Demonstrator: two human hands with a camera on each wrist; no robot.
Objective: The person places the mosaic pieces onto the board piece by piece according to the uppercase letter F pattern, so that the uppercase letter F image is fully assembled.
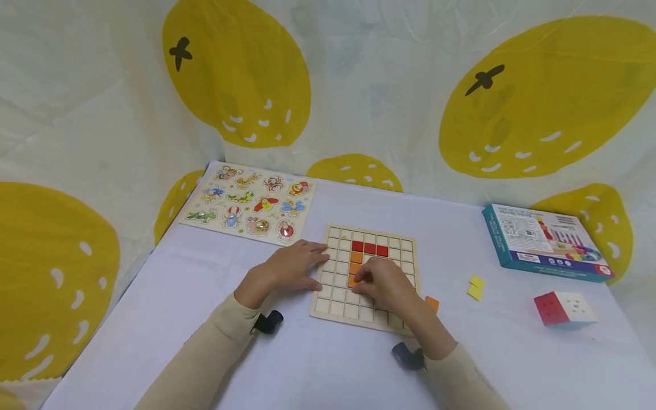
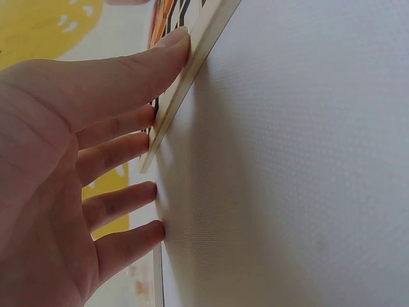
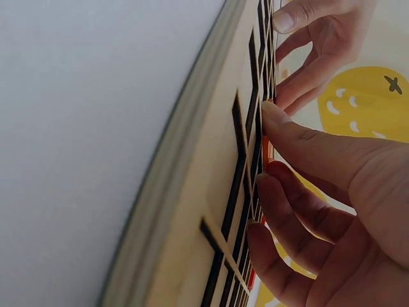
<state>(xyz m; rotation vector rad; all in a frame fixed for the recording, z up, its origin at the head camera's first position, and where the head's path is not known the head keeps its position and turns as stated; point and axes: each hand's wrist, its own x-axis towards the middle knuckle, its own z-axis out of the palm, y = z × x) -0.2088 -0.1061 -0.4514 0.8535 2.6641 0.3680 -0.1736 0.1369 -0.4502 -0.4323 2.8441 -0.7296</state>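
Note:
A wooden grid board [image 1: 338, 308] lies on the table, with a row of red tiles [image 1: 370, 248] in its squares and a column of orange tiles [image 1: 356, 257] running down from the row's left end. My left hand [image 1: 293, 266] rests at the board's left edge, thumb and fingertips touching it, fingers extended. Over the board, my right hand [image 1: 386, 285] pinches the lowest visible orange tile [image 1: 352, 281] between thumb and curled fingers. In the right wrist view, orange shows between the thumb and fingertips of the right hand [image 3: 313, 204]. Squares beneath this hand are hidden.
An orange piece [image 1: 432, 303] lies right of the board, partly behind my right wrist. Farther right are two yellow tiles [image 1: 475, 287], a red-and-white cube [image 1: 565, 309] and a teal box [image 1: 548, 245]. An insect picture board [image 1: 246, 202] lies at the back left.

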